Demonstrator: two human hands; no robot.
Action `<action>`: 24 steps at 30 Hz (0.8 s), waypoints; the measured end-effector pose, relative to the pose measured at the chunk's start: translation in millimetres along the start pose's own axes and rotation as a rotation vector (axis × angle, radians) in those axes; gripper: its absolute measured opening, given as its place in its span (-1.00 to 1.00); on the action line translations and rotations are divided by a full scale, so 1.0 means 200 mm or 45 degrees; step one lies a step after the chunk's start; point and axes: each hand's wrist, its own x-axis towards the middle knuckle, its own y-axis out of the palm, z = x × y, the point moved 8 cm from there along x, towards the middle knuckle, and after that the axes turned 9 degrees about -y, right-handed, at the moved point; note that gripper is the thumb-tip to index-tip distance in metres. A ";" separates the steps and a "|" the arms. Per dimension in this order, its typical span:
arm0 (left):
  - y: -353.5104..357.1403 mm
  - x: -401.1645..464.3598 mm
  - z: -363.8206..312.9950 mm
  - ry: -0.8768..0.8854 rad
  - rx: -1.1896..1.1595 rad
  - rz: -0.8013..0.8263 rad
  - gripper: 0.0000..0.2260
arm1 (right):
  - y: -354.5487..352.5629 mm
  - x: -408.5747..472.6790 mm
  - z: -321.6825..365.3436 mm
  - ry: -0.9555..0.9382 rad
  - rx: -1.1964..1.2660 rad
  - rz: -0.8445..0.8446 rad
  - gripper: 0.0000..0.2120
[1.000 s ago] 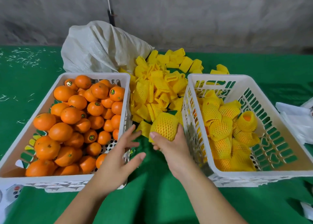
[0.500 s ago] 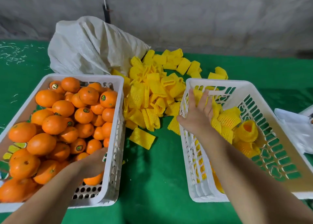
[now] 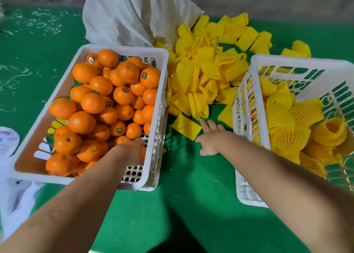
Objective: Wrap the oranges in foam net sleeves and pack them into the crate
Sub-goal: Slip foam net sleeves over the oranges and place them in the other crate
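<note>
R hand (image 3: pixel 209 140) open, fingers spread, tips just near of a flat foam sleeve (image 3: pixel 186 126) lying betw. the crates. L hand (image 3: pixel 132 149) down among oranges (image 3: pixel 95 103) in left crate (image 3: pixel 122 50); grip blurred, can't tell. Wrapped oranges (image 3: pixel 291 124) sit in right crate (image 3: pixel 298 61).

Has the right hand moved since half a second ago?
Yes. The right hand has left the right crate and now reaches out, fingers extended, toward the loose foam sleeve on the green cloth between the crates.

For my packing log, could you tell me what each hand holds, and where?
The right hand holds nothing, fingers straight beside a loose foam sleeve. The left hand is among the oranges; its grip cannot be told.
</note>
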 end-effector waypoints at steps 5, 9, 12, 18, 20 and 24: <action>-0.17 0.04 0.13 0.015 -0.476 -0.395 -0.35 | 0.01 0.14 0.06 -0.096 -0.370 -0.125 -0.46; -0.26 -0.15 0.16 0.259 -1.091 -0.609 -0.34 | 0.05 0.17 0.03 -0.139 -0.100 -0.326 -0.46; -0.25 -0.33 0.11 0.468 -1.421 -0.647 -0.41 | -0.11 0.12 0.04 -0.149 0.256 -0.697 -0.61; -0.20 -0.51 0.01 0.568 -1.443 -0.787 -0.35 | -0.35 -0.18 0.08 -0.160 1.284 -1.336 -0.93; -0.19 -0.55 -0.04 0.643 -1.521 -0.728 -0.28 | -0.34 -0.27 0.09 -0.155 1.751 -1.408 -0.83; -0.14 -0.66 -0.19 0.869 -1.576 -0.473 -0.31 | -0.29 -0.44 0.19 -0.186 2.147 -1.431 -0.71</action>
